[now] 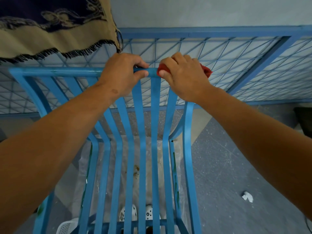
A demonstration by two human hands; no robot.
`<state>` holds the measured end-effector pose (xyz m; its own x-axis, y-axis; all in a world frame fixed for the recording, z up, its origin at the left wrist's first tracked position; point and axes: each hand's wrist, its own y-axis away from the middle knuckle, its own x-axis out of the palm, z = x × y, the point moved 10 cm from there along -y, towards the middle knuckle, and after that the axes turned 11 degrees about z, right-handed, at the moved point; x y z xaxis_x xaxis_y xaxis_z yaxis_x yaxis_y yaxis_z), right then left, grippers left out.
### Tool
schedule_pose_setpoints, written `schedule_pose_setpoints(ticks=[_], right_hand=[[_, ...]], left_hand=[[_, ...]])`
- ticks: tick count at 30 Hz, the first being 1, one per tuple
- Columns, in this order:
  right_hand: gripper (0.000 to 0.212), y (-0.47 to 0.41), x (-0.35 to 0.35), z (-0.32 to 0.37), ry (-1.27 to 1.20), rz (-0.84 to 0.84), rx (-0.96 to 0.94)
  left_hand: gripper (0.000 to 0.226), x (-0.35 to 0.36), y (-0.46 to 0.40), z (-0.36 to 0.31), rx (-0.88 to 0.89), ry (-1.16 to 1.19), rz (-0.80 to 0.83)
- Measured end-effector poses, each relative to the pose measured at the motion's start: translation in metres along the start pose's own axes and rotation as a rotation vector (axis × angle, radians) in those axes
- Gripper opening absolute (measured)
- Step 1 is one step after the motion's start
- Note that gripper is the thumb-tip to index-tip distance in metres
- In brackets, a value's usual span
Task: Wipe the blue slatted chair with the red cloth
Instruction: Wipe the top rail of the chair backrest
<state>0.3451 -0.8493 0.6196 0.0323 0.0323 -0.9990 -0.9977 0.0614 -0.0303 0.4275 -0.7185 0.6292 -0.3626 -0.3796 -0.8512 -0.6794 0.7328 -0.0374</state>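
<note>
Both hands are up on the top rail (55,71) of the blue chair (137,125), side by side and nearly touching. The left hand (120,73) grips the rail, fingers curled over the far side, thumb tucked under the near side. Just to its right, the right hand (183,76) wraps the red cloth (206,70) onto that same rail: fingers bent over the top, thumb pressing the cloth's near edge against the bar. Most of the cloth is hidden under the palm; one red corner pokes out past the knuckles on the right, another sliver shows by the thumb. The slats run down from the rail towards the viewer. Behind the chair stands a blue wire bed frame (219,32), a fringed blanket (55,26) draped over its left end. Clear plastic sheeting (179,154) lies on the floor under the seat.
</note>
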Motion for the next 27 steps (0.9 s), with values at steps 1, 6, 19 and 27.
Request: schedule_pose_setpoints(ticks=[1,6,19,27], right_hand=[[0.045,0.004,0.002,-0.004,0.004,0.026,-0.033],[0.050,0.018,0.004,-0.039,-0.070,0.109,-0.035],[0.065,0.010,0.006,0.013,-0.010,0.067,0.011],[0.047,0.027,-0.013,-0.012,-0.253,-0.039,-0.022]], left_hand=[[0.027,0.000,0.000,0.000,-0.004,-0.004,-0.001],[0.026,0.000,0.002,0.002,-0.024,0.004,-0.001],[0.031,0.005,0.017,-0.013,0.115,-0.120,-0.038],[0.037,-0.010,0.075,0.006,0.240,-0.177,-0.118]])
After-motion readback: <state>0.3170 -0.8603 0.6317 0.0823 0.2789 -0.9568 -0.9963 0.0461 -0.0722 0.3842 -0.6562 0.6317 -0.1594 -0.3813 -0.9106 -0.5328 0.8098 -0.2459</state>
